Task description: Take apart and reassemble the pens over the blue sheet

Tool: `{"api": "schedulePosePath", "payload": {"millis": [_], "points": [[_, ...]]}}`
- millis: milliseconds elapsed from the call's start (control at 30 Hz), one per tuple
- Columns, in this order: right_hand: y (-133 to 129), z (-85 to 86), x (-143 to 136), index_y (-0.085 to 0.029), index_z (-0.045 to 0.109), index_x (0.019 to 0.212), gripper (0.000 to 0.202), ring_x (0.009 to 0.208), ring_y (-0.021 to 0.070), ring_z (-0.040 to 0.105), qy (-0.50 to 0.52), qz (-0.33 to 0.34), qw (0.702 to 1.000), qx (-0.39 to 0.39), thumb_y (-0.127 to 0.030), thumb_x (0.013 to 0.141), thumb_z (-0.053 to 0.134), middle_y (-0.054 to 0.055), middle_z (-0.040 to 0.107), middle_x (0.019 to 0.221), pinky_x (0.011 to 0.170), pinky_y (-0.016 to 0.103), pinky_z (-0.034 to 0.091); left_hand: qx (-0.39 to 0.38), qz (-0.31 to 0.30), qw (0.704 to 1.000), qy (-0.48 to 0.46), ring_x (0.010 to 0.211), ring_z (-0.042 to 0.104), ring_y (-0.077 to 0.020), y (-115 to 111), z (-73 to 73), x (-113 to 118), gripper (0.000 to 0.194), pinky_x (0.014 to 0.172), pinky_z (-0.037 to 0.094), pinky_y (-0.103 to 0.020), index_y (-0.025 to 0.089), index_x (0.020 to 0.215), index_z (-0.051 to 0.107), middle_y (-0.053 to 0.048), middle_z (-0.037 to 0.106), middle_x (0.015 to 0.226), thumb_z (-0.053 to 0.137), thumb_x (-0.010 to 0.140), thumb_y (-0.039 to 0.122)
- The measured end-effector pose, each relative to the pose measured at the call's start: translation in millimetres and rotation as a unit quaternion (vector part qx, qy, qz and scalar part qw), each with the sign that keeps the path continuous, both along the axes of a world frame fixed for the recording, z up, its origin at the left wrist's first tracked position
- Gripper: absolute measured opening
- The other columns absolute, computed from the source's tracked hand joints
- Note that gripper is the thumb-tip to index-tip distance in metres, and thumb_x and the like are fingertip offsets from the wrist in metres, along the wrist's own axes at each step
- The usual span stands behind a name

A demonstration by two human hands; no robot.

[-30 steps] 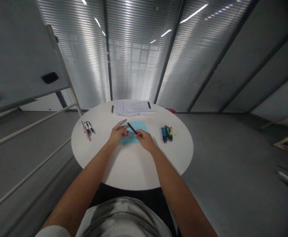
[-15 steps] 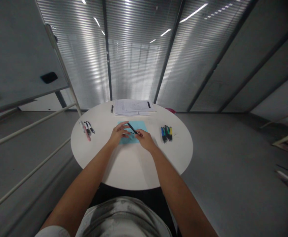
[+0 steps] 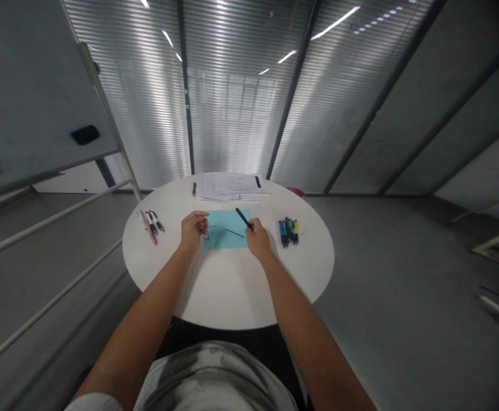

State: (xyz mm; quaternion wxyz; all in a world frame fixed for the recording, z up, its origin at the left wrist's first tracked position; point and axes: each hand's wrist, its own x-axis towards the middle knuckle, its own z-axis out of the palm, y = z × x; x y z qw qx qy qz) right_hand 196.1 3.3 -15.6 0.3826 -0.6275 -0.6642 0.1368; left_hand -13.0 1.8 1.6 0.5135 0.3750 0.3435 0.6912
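Observation:
A light blue sheet (image 3: 226, 241) lies on the round white table (image 3: 232, 291). Over its right edge, my right hand (image 3: 258, 237) is closed on a black pen barrel (image 3: 243, 217) that points up and to the left. My left hand (image 3: 194, 229) is at the sheet's left edge, its fingers curled round something small that I cannot make out. Between the hands, a thin dark rod (image 3: 234, 233) rests on the sheet. A small shiny piece (image 3: 206, 237) shows just below my left fingers.
Papers (image 3: 228, 187) are stacked at the table's far edge beside a dark pen (image 3: 194, 189). Several pens (image 3: 152, 222) lie at the left, and several blue, green and yellow markers (image 3: 289, 231) at the right. A whiteboard frame (image 3: 61, 222) stands left of the table.
My hands have moved apart, the left one leftward and the right one rightward with the black barrel. The thin rod between them now shows more fully on the sheet.

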Motion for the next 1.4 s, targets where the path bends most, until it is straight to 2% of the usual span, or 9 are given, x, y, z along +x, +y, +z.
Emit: {"api": "schedulePosePath", "payload": {"millis": [267, 567, 700, 800, 967, 1100, 1167, 1267, 1400], "points": [[-5.8, 0.3, 0.6, -0.020, 0.063, 0.092, 0.021, 0.087, 0.0251, 0.061, -0.201, -0.023, 0.978, -0.046, -0.032, 0.088, 0.045, 0.011, 0.067, 0.094, 0.077, 0.037, 0.036, -0.043, 0.045, 0.992, -0.113, 0.040, 0.039, -0.0059, -0.8, 7.9, -13.0, 0.015, 0.039, 0.027, -0.017, 0.015, 0.068, 0.058, 0.004, 0.041, 0.049, 0.050, 0.057, 0.022], [-5.9, 0.3, 0.9, -0.022, 0.066, 0.093, 0.020, 0.092, 0.0242, 0.059, -0.231, 0.024, 0.971, -0.053, -0.037, 0.087, 0.055, 0.010, 0.069, 0.093, 0.082, 0.038, 0.032, -0.056, 0.035, 0.994, -0.086, 0.040, 0.039, -0.0068, -0.5, 4.6, -6.6, 0.012, 0.038, 0.026, -0.018, 0.015, 0.066, 0.057, 0.003, 0.042, 0.048, 0.050, 0.057, 0.021], [-2.6, -3.5, 1.6, -0.021, 0.063, 0.095, 0.022, 0.087, 0.0232, 0.059, -0.189, 0.019, 0.981, -0.034, -0.037, 0.090, 0.050, 0.010, 0.069, 0.090, 0.079, 0.036, 0.033, -0.034, 0.040, 0.997, -0.064, 0.039, 0.039, -0.0069, -0.5, 1.3, -6.3, 0.012, 0.038, 0.025, -0.018, 0.016, 0.067, 0.058, 0.003, 0.043, 0.047, 0.051, 0.059, 0.021], [0.7, -3.2, 0.2, -0.020, 0.060, 0.095, 0.027, 0.079, 0.0201, 0.058, -0.075, 0.024, 0.997, -0.019, -0.041, 0.091, 0.044, 0.008, 0.067, 0.085, 0.073, 0.032, 0.036, 0.018, 0.049, 0.998, 0.024, 0.037, 0.038, -0.0069, -4.0, 0.2, -2.8, 0.013, 0.038, 0.024, -0.018, 0.016, 0.072, 0.062, 0.004, 0.045, 0.046, 0.055, 0.063, 0.021], [-0.1, 1.0, -9.7, -0.019, 0.057, 0.090, 0.035, 0.068, 0.0162, 0.053, 0.101, 0.108, 0.989, 0.023, -0.050, 0.089, 0.041, 0.001, 0.060, 0.075, 0.063, 0.026, 0.038, 0.047, -0.029, 0.984, 0.167, 0.038, 0.038, -0.0069, -14.2, 2.3, 13.0, 0.021, 0.040, 0.026, -0.020, 0.016, 0.087, 0.067, 0.003, 0.051, 0.050, 0.060, 0.070, 0.025], [-4.9, -0.1, -17.7, -0.019, 0.056, 0.085, 0.032, 0.064, 0.0143, 0.050, 0.103, 0.171, 0.980, 0.009, -0.049, 0.087, 0.045, 0.000, 0.058, 0.071, 0.061, 0.025, 0.037, 0.049, -0.046, 0.966, 0.251, 0.044, 0.043, -0.0081, -18.2, 2.7, 22.2, 0.022, 0.044, 0.031, -0.021, 0.016, 0.090, 0.070, 0.001, 0.056, 0.055, 0.065, 0.071, 0.028], [-6.7, -1.4, -19.5, -0.019, 0.056, 0.083, 0.032, 0.062, 0.0136, 0.049, 0.092, 0.194, 0.977, 0.001, -0.049, 0.087, 0.045, -0.001, 0.057, 0.069, 0.059, 0.024, 0.036, 0.048, -0.064, 0.956, 0.282, 0.047, 0.045, -0.0089, -18.4, 1.6, 23.6, 0.017, 0.047, 0.032, -0.022, 0.015, 0.077, 0.070, 0.000, 0.056, 0.054, 0.067, 0.072, 0.031], [-8.6, -1.7, -19.9, -0.019, 0.057, 0.084, 0.031, 0.062, 0.0132, 0.047, 0.074, 0.207, 0.976, 0.002, -0.048, 0.087, 0.045, -0.002, 0.055, 0.067, 0.058, 0.024, 0.035, 0.038, -0.078, 0.947, 0.311, 0.044, 0.043, -0.0088, -17.1, -1.5, 24.1, 0.026, 0.046, 0.031, -0.022, 0.015, 0.060, 0.064, 0.001, 0.051, 0.047, 0.066, 0.074, 0.037], [-10.9, 0.9, -18.1, -0.020, 0.057, 0.086, 0.030, 0.061, 0.0129, 0.046, 0.049, 0.190, 0.980, 0.018, -0.048, 0.088, 0.044, -0.003, 0.054, 0.066, 0.058, 0.023, 0.034, 0.023, -0.074, 0.955, 0.286, 0.043, 0.046, -0.0093, -13.9, -5.2, 24.5, 0.030, 0.041, 0.032, -0.021, 0.015, 0.071, 0.064, -0.001, 0.056, 0.053, 0.062, 0.078, 0.044]]}}
